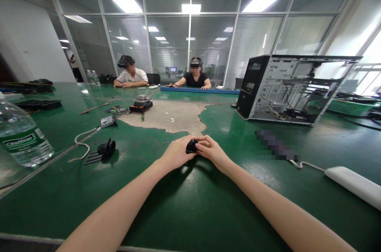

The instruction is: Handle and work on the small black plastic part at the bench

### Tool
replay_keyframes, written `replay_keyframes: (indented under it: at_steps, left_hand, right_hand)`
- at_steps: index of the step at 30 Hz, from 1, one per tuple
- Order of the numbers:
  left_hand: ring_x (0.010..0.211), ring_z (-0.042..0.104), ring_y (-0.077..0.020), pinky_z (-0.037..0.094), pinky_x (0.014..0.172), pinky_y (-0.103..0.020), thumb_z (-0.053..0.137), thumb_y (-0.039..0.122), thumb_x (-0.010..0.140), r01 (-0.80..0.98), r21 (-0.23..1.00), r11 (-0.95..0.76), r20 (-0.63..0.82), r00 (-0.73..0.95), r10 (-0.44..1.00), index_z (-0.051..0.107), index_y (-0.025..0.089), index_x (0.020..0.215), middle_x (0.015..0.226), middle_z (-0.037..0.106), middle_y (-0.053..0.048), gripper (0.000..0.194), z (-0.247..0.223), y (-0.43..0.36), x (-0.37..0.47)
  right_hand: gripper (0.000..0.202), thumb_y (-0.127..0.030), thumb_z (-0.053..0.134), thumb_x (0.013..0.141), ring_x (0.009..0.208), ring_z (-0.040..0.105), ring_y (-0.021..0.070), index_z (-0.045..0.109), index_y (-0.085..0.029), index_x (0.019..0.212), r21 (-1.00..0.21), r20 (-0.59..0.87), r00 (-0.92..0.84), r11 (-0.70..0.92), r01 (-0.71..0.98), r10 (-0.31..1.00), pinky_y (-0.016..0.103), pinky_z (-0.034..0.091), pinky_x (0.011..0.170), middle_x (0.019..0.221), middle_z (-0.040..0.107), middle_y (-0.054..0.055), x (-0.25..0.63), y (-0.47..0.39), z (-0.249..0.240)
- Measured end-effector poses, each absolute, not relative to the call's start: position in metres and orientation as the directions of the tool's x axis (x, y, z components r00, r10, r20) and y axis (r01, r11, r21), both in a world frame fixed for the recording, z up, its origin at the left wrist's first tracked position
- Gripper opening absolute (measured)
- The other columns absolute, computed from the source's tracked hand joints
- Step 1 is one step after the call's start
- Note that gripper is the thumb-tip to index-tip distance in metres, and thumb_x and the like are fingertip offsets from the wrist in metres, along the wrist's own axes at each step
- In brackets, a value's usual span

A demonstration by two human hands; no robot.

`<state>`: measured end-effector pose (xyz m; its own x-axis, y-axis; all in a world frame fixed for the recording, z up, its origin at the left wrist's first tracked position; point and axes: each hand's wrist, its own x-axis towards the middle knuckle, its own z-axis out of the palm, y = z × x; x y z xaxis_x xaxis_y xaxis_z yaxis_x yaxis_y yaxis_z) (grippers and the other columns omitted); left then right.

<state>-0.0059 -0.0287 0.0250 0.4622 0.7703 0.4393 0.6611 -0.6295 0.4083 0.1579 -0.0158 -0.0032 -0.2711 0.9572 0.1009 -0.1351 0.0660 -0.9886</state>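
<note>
Between my two hands, just above the green table [166,212], is a small black part [191,146], mostly covered by fingers; its exact kind does not show. My left hand [177,152] is wrapped round it from the left. From the right, the fingertips of my right hand [212,152] pinch its near side. To the left on the table lies another black part [106,148], round at one end with several thin prongs. A metal bracket [107,121] with a pale cable rests behind that.
A large water bottle [24,137] stands at the left edge. On the right are an opened computer case [258,89], a blurred dark object [276,145] and a white power strip [354,184]. Two people [131,75] sit across the table. A dark device [141,103] lies beyond the bracket.
</note>
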Motion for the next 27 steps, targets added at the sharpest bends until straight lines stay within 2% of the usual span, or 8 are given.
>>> replay_keyframes:
  at_steps: [6,12,19,27]
  left_hand:
    - [0.090,0.056,-0.0201,0.044,0.076,-0.029,0.059,0.021,0.066,0.660,0.400,-0.635,0.443,0.468,0.765,0.045,0.025,0.106,0.103,0.057,-0.001,0.043,0.026,-0.029,-0.006]
    - [0.090,0.055,-0.0203,0.043,0.077,-0.029,0.060,0.019,0.064,0.660,0.404,-0.633,0.443,0.465,0.767,0.046,0.025,0.106,0.102,0.058,-0.001,0.045,0.025,-0.029,-0.006]
    - [0.091,0.055,-0.0199,0.043,0.080,-0.030,0.061,0.018,0.062,0.655,0.445,-0.611,0.456,0.421,0.784,0.048,0.026,0.105,0.103,0.057,0.000,0.045,0.025,-0.031,-0.006]
    - [0.098,0.054,-0.0232,0.044,0.082,-0.032,0.064,0.037,0.061,0.593,0.634,-0.497,0.389,0.310,0.867,0.043,0.019,0.113,0.110,0.055,-0.008,0.059,0.017,-0.021,-0.011]
  right_hand:
    - [0.036,-0.030,0.069,0.061,0.079,0.058,0.0146,0.052,-0.021,0.092,-0.990,0.141,-0.289,0.140,-0.023,0.947,0.033,0.044,0.078,0.084,0.059,0.001,0.162,-0.015,-0.007]
    - [0.026,-0.034,0.063,0.066,0.074,0.058,0.0123,0.051,-0.022,0.086,-0.991,0.099,-0.293,0.068,-0.111,0.951,0.032,0.045,0.075,0.080,0.059,0.000,0.160,-0.017,-0.002]
    - [0.030,-0.034,0.065,0.065,0.076,0.059,0.0133,0.052,-0.022,0.089,-0.992,0.079,-0.264,0.050,-0.114,0.961,0.031,0.046,0.077,0.081,0.058,0.000,0.156,-0.014,-0.004]
    - [0.036,-0.036,0.064,0.065,0.083,0.059,0.0169,0.055,-0.021,0.095,-0.994,0.103,-0.243,0.105,-0.007,0.964,0.035,0.044,0.081,0.090,0.059,0.003,0.159,-0.009,-0.010]
